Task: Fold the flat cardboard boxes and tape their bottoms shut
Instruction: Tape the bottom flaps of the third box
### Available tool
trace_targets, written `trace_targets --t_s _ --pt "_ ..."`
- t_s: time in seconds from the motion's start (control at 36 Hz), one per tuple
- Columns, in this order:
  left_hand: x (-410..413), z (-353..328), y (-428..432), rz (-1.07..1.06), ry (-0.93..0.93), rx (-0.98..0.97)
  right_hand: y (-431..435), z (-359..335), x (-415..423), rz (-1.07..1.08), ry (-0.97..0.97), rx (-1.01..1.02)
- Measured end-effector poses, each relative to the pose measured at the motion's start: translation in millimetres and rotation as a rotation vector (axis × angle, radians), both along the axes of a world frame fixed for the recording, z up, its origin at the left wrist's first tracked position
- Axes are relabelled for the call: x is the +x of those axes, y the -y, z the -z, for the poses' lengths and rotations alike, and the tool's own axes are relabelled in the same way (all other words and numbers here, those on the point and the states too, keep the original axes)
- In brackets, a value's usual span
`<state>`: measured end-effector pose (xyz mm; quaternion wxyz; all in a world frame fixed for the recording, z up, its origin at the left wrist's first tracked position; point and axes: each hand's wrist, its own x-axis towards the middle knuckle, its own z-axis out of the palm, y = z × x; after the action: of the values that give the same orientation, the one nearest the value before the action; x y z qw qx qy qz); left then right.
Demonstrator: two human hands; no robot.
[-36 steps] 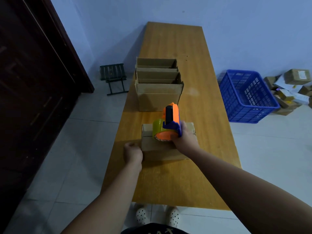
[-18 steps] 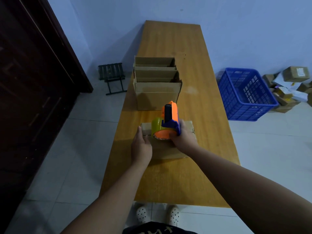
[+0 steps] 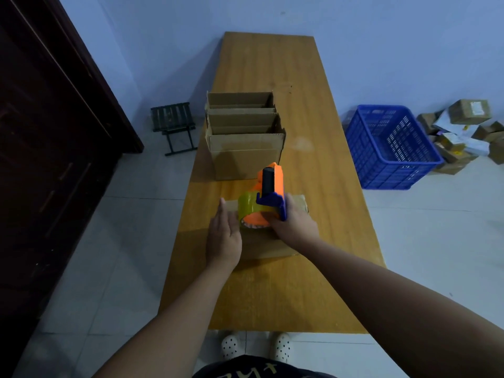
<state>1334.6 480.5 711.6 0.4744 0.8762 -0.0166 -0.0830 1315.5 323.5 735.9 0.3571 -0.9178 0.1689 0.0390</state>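
Observation:
A small folded cardboard box (image 3: 272, 248) lies bottom-up on the wooden table (image 3: 272, 301) in front of me. My right hand (image 3: 293, 227) grips an orange and blue tape dispenser (image 3: 266, 197) with a yellowish tape roll, pressed on the box top. My left hand (image 3: 223, 236) lies flat with straight fingers on the box's left end, next to the roll. Much of the box top is hidden by both hands and the dispenser.
Three upright open cardboard boxes (image 3: 245, 148) stand in a row just behind. A blue plastic crate (image 3: 390, 148) sits on the floor to the right, with a heap of parcels (image 3: 463, 132) beyond it. A small folding stool (image 3: 174, 126) and a dark door (image 3: 49, 132) are to the left.
My left hand rose from a fist at the box's left side onto the box top and flattened beside the tape roll. The dispenser stayed in about the same place.

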Motion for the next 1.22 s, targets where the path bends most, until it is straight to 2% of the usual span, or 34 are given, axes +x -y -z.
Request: trace_targets --t_s 0.08,0.22,0.39,0.53,0.67,0.81,0.97,1.22 --pt "-1 10 -4 0.035 0.028 -0.041 4 1 1 -0.017 0.005 -0.015" --pt "2 16 -5 0.101 0.055 0.037 9 0 3 -0.033 0.037 -0.05" --pt "5 20 -11 0.183 0.093 0.105 4 -1 0 -0.009 0.179 -0.009" --pt "7 19 -19 0.325 0.123 0.22 4 -8 1 -0.1 0.293 -0.184" --pt "9 11 -14 0.335 0.074 0.392 3 -14 2 -0.183 0.389 -0.329" --pt "13 8 -9 0.308 0.003 0.427 -1 -18 6 -0.228 0.378 -0.323" --pt "20 -2 -8 0.444 0.015 0.599 6 -33 12 -0.256 0.281 -0.223" --pt "22 -5 -9 0.53 0.059 0.762 23 -43 20 -0.357 0.221 -0.28"
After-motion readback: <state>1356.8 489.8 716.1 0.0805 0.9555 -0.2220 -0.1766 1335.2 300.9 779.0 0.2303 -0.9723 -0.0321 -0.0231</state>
